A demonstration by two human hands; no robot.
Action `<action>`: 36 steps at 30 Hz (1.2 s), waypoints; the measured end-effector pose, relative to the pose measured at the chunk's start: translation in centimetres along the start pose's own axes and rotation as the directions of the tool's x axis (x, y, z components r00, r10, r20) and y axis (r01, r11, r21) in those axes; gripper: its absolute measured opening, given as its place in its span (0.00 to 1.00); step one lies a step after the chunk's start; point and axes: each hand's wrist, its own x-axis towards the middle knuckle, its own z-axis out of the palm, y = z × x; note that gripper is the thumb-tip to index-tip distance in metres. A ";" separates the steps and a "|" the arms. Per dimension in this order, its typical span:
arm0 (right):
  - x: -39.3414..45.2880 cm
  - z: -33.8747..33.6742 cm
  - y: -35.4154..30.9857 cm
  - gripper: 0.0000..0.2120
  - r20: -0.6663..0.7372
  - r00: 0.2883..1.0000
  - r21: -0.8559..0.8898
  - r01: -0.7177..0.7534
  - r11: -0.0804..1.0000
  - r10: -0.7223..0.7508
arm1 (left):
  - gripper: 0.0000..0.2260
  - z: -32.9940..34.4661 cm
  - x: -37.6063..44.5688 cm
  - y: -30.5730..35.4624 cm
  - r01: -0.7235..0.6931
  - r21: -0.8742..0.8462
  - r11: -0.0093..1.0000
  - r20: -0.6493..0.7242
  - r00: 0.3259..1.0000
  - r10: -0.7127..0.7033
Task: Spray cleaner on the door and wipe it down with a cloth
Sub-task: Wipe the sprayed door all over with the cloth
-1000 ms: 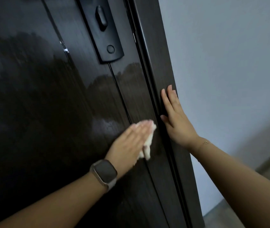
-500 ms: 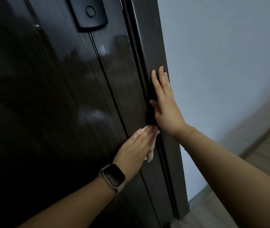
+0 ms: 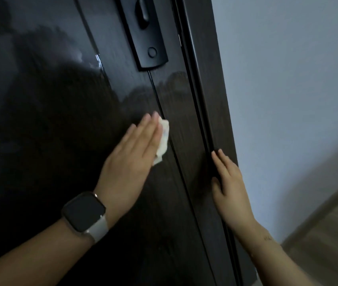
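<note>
The dark glossy door [image 3: 60,120] fills the left and middle of the head view, with damp streaks below its black handle plate [image 3: 145,38]. My left hand [image 3: 131,157], a watch on its wrist, presses a small white cloth [image 3: 163,139] flat against the door with straight fingers; only the cloth's right edge shows past the fingers. My right hand [image 3: 229,186] rests flat with straight fingers on the door's right edge, by the dark frame [image 3: 209,89]. No spray bottle is in view.
A pale wall [image 3: 287,100] runs along the right of the frame. A skirting board and wooden floor [image 3: 329,234] show at the lower right.
My left hand has slid the cloth up and to the left, away from the door's edge. My right hand now sits lower along the edge than my left.
</note>
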 end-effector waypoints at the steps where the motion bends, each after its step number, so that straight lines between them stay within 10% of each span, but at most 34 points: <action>1: -0.7 0.7 -0.2 0.31 0.049 0.999 -0.018 -0.004 1.000 0.004 | 0.24 -0.4 0.4 -1.2 -0.012 0.078 0.997 0.028 1.000 0.010; 8: -3.6 3.8 -0.5 0.34 0.211 0.978 -0.155 0.040 0.987 -0.007 | 0.28 3.0 -3.5 -0.9 -0.162 0.283 0.945 0.180 0.977 0.114; 15: -5.2 3.2 0.8 0.26 -0.052 0.987 -0.287 -0.163 0.944 0.155 | 0.30 9.2 -11.6 4.4 -0.603 0.342 0.721 0.421 0.784 0.456; 21: -7.5 4.1 -1.7 0.08 0.145 0.738 0.367 -0.659 0.657 0.659 | 0.23 7.6 -13.3 5.9 -0.305 0.238 0.922 0.223 0.941 0.253; 25: -8.4 6.5 -3.6 0.06 0.193 0.736 0.429 -0.658 0.619 0.649 | 0.28 5.6 -15.6 4.7 -0.196 0.245 0.949 0.307 0.945 0.116; 31: -8.7 8.5 -6.2 0.04 0.255 0.642 0.748 -0.605 0.273 0.723 | 0.32 2.8 -19.3 4.5 -0.063 0.089 0.994 0.380 0.925 0.025; 36: -12.6 10.2 -9.5 0.08 0.087 0.687 0.827 -0.454 0.332 0.721 | 0.33 2.0 -21.3 4.6 -0.028 0.140 0.990 0.511 0.858 -0.048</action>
